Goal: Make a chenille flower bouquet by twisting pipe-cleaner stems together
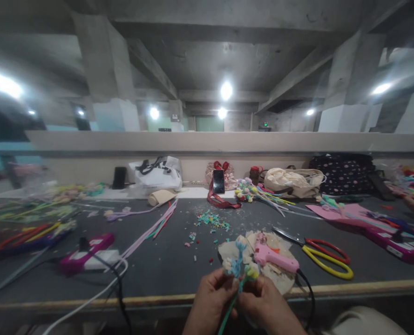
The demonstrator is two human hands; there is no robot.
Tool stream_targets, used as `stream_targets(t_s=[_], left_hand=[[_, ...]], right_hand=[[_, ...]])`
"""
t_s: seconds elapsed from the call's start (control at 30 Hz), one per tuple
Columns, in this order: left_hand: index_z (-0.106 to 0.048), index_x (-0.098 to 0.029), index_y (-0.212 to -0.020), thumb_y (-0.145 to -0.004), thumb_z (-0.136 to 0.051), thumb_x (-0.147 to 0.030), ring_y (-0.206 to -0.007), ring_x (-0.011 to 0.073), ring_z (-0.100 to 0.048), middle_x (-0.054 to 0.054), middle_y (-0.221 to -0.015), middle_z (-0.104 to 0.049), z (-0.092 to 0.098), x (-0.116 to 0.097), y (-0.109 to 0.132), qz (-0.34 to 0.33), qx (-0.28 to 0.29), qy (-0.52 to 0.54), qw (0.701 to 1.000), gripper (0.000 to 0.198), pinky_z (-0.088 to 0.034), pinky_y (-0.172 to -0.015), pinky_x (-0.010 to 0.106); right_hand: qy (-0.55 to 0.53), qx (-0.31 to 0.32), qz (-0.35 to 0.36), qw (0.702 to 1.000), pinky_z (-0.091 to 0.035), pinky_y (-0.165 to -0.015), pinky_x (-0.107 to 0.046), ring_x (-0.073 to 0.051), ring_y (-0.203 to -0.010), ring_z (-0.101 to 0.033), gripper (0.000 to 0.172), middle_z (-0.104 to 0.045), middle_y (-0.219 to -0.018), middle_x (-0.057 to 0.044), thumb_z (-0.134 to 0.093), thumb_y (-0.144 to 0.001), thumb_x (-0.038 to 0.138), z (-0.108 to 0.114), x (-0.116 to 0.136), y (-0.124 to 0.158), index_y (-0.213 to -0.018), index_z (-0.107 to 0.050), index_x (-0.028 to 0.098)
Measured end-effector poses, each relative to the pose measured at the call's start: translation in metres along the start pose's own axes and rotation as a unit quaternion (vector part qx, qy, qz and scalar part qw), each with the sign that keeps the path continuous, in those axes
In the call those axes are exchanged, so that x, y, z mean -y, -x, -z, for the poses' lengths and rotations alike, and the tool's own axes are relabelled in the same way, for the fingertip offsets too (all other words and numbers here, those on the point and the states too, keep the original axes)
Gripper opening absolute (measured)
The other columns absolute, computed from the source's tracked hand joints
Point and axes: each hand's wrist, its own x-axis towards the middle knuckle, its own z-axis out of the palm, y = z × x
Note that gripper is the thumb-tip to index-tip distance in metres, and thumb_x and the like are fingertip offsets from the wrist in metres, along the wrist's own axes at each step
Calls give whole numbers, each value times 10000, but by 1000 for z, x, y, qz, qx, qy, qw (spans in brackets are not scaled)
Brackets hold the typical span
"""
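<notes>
1. Flowers [235,266], three small heads in blue, white and yellow, are held up at the near edge of the surface [158,274], between both hands, with a green stem [227,315] trailing below.
2. Left hand [210,298]: thumb and fingers pinched on the base of the cluster. Right hand [259,300]: pinched too, close beside the left, under the yellow head. Neither grip stands apart.
3. Step in hand, by my judgement: bringing the heads together at one join. Fingers cover that spot, so I cannot tell whether it is fastened.
4. Next move seems to call for a steady pinch at the join with one hand, leaving the other free to adjust the heads.
5. Glue gun [274,258] lies on a pad [227,251] just beyond the right hand, its cord [308,286] running over the near edge.
6. Scissors [306,249] rest to the right of the gun; scraps [212,221] lie farther back, short of a propped phone [219,180].
</notes>
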Motion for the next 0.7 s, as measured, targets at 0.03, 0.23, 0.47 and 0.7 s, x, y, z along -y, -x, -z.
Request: stream_targets(t_s=[0.03,0.23,0.47,0.7], left_hand=[[-609,-117,-779,-625,-622,-344,-348,29,-406,-8,-560,-566,-1,0,0,2,-4,0,1000,274,-346,-350,153],[-572,-131,-695,-539,-668,-376,-367,67,-450,-35,-474,-529,-6,-7,6,17,-60,15,998,306,-376,-353,172],[-514,-152,-605,-502,-652,-459,-300,66,-427,-50,-403,-510,-6,-7,9,81,-24,-51,995,353,-297,-333,167],[-481,-159,-482,-495,-608,-535,-321,53,-360,-23,-351,-500,-14,-6,14,31,-18,-109,993,397,-236,-378,172]], right_hand=[[-7,-1,6,1000,-305,-411,-155,-63,-416,-418,147,-536,-490,19,-597,-587,225,-1,1,1,-665,-621,103],[-24,-46,21,998,-327,-435,-180,-78,-434,-437,162,-519,-488,18,-605,-587,268,2,3,5,-580,-537,121],[20,-186,90,978,-252,-387,-186,-59,-392,-301,245,-338,-411,78,-597,-563,273,4,0,3,-453,-401,174],[-15,-191,61,980,-260,-347,-194,-71,-341,-354,298,-446,-390,50,-617,-535,426,7,-9,0,-482,-494,160]])
